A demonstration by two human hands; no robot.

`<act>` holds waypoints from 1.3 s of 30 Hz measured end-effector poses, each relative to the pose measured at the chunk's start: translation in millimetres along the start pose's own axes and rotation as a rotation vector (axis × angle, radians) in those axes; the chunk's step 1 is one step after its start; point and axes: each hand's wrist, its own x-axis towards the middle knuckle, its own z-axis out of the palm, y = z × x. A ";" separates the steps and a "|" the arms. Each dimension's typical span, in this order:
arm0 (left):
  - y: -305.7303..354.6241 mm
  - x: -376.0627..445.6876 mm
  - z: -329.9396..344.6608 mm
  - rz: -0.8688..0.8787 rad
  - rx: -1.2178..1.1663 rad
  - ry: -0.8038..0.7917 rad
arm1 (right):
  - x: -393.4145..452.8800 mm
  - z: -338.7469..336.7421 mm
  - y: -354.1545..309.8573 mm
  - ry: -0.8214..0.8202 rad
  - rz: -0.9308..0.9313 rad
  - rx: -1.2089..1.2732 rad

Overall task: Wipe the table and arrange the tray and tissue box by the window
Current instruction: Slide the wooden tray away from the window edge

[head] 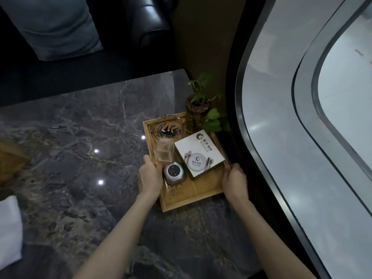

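Observation:
A wooden tray (198, 193) lies at the right edge of the dark marble table (80, 158), beside the window (302, 137). On it sit a white tissue box (198, 156) with a printed logo, a glass ashtray (168, 127) holding cigarette butts, a clear toothpick holder (164, 150) and a small silver round device (174, 173). My left hand (150, 179) grips the tray's left rim. My right hand (234, 181) grips its right rim.
A potted green plant (198, 109) in a glass jar stands at the tray's far right corner. A white cloth (9, 228) lies at the table's left edge. Another wooden object (10, 160) shows at far left. Dark seats with a grey cushion (54, 27) stand beyond the table.

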 end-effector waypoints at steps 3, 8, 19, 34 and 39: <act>0.2 -1.1 5.7 -0.040 -0.069 0.062 | 2.6 2.4 1.0 -0.024 0.012 0.020; -3.2 1.2 9.5 -0.006 -0.079 0.089 | 1.8 6.9 0.1 -0.013 0.013 0.044; -24.9 3.2 -19.0 0.093 -0.172 0.144 | -18.0 13.4 -25.9 0.084 -0.076 0.077; -97.1 10.3 -125.9 0.110 -0.084 0.315 | -76.4 67.7 -115.0 0.038 -0.171 0.158; -114.3 1.5 -138.3 0.067 -0.054 0.287 | -88.0 85.5 -116.9 0.027 -0.187 0.191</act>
